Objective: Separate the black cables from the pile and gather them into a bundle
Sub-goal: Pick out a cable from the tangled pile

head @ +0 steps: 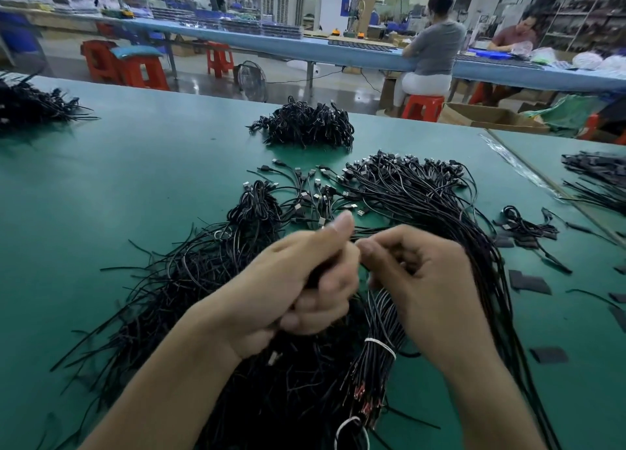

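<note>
A loose pile of black cables [189, 280] spreads over the green table [135, 178] in front of me, with USB plugs fanned out at its far end. My left hand [305, 280] grips a bunch of black cables, thumb up. My right hand [416, 273] is curled beside it and pinches cable strands near the left thumb. Below the hands lies a bundle [376, 358] tied with a white band, bare wire ends pointing toward me. A long sheaf of cables [440, 206] runs from the far plugs past my right wrist.
A coiled heap of cables [305, 124] sits farther back, another heap [30, 107] at the far left, more cables [596, 178] at the right. Small black pads [530, 282] lie scattered on the right. Two people sit at a blue bench [338, 51] beyond red stools.
</note>
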Motion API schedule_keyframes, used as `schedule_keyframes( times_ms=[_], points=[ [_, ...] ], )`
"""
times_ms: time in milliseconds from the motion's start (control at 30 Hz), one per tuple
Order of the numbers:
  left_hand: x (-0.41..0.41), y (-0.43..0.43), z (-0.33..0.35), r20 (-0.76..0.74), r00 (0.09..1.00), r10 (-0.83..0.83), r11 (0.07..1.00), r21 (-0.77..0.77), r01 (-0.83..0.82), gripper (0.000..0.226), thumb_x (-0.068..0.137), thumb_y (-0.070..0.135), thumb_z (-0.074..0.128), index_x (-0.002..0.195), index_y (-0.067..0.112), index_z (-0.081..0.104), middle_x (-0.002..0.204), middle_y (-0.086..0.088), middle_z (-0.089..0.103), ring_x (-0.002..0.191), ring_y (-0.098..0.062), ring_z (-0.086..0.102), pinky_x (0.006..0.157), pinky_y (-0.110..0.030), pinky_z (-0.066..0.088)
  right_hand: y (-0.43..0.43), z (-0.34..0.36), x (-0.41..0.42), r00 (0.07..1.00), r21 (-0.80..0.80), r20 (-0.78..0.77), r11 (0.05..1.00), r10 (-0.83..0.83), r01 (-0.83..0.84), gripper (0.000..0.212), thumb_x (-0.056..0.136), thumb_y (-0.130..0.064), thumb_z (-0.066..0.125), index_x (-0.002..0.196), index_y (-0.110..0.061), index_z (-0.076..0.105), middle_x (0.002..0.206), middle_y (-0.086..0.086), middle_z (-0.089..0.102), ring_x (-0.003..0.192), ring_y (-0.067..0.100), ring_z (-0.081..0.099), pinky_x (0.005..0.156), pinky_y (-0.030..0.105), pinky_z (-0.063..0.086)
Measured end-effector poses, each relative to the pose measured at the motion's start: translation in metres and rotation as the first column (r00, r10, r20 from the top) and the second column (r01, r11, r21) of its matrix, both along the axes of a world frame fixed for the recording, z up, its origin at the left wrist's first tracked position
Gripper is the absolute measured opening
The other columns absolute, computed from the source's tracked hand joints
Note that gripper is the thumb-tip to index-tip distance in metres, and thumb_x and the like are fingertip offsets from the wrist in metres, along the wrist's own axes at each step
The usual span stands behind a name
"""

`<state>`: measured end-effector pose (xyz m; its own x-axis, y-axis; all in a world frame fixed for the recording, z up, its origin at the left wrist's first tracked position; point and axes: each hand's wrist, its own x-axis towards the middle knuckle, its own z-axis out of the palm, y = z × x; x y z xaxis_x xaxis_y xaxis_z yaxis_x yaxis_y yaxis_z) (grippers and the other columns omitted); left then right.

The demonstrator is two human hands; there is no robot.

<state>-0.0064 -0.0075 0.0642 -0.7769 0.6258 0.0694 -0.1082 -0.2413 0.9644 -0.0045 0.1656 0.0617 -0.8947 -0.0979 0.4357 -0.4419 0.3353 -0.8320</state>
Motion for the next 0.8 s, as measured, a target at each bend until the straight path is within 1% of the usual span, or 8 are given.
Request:
schedule_keyframes(
  times_ms=[100,200,367,500,600,667,733,800],
  points=[
    [-0.008,0.0,-0.003,0.142,0.968,0.205,0.975,0.053,-0.214,0.056,0.095,0.06,0.044,0.054,0.023,0.04,0.043,0.011,0.027,0.031,-0.002,0.023,0.033,-0.015,0.02,-0.002,-0.005,-0.003,0.998,-0.002,-0.021,0.998,-0.064,0.064,0.013,0.088,-0.034,0.068,0.075,-0.031,0.068,0.062,-0.004,0.063,0.047,0.008,0.048,0.043,0.019,0.038],
    [-0.012,-0.005,-0.007,0.143,0.945,0.294,0.956,-0.058,-0.288,0.058,0.094,0.059,0.044,0.051,0.022,0.035,0.042,0.01,0.024,0.031,-0.005,0.02,0.034,-0.013,0.019,0.001,-0.001,-0.003,0.99,-0.11,-0.063,0.986,-0.13,0.122,0.013,0.091,-0.035,0.063,0.08,-0.03,0.066,0.061,-0.007,0.06,0.045,0.003,0.044,0.039,0.014,0.033],
    [-0.004,-0.009,-0.003,0.075,0.997,-0.03,0.999,-0.028,0.032,0.056,0.095,0.059,0.051,0.052,0.022,0.045,0.043,0.011,0.029,0.033,-0.003,0.025,0.036,-0.015,0.019,0.005,0.0,-0.003,0.979,-0.123,-0.086,0.977,-0.187,0.176,0.014,0.091,-0.035,0.063,0.078,-0.03,0.065,0.066,0.001,0.06,0.049,0.007,0.046,0.041,0.015,0.035],
    [0.0,-0.005,0.005,0.055,0.993,-0.108,0.968,0.233,0.093,0.048,0.099,0.048,0.049,0.062,0.018,0.057,0.046,0.011,0.043,0.034,0.0,0.038,0.035,-0.013,0.031,0.0,-0.002,-0.004,0.999,-0.056,-0.001,0.997,-0.048,0.048,0.019,0.087,-0.041,0.065,0.074,-0.027,0.068,0.063,0.003,0.061,0.044,0.003,0.043,0.039,0.016,0.031],
    [-0.004,-0.001,0.006,0.122,0.991,0.064,0.875,0.47,-0.114,0.045,0.099,0.042,0.043,0.075,0.015,0.07,0.06,0.006,0.061,0.047,-0.003,0.059,0.042,-0.014,0.048,-0.004,-0.005,-0.003,0.981,0.115,0.155,0.984,0.115,-0.134,0.025,0.089,-0.045,0.063,0.079,-0.024,0.073,0.059,0.005,0.06,0.042,0.001,0.038,0.04,0.019,0.029],
    [-0.011,0.001,0.002,0.179,0.959,0.22,0.795,0.536,-0.282,0.046,0.099,0.039,0.04,0.092,0.012,0.077,0.084,-0.002,0.074,0.074,-0.012,0.073,0.062,-0.02,0.059,-0.009,-0.008,-0.001,0.95,0.255,0.253,0.935,0.18,-0.245,0.02,0.095,-0.04,0.062,0.079,-0.03,0.071,0.058,0.006,0.058,0.043,0.006,0.038,0.042,0.028,0.032],
    [-0.017,0.002,-0.007,0.095,0.892,0.441,0.785,0.441,-0.435,0.043,0.099,0.035,0.04,0.108,0.008,0.072,0.105,-0.009,0.075,0.1,-0.021,0.072,0.083,-0.031,0.06,-0.011,-0.01,0.003,0.93,0.371,0.3,0.873,0.211,-0.317,0.026,0.097,-0.041,0.058,0.073,-0.03,0.06,0.053,0.0,0.052,0.042,0.006,0.038,0.043,0.029,0.033],
    [-0.02,0.003,-0.015,-0.212,0.712,0.669,0.742,0.134,-0.657,0.041,0.096,0.038,0.042,0.108,0.011,0.069,0.103,-0.004,0.076,0.1,-0.019,0.072,0.086,-0.032,0.059,-0.007,-0.005,0.005,0.931,0.412,0.289,0.85,0.221,-0.329,0.029,0.097,-0.043,0.057,0.076,-0.022,0.054,0.052,-0.007,0.049,0.043,0.005,0.038,0.043,0.027,0.032]
  ],
)
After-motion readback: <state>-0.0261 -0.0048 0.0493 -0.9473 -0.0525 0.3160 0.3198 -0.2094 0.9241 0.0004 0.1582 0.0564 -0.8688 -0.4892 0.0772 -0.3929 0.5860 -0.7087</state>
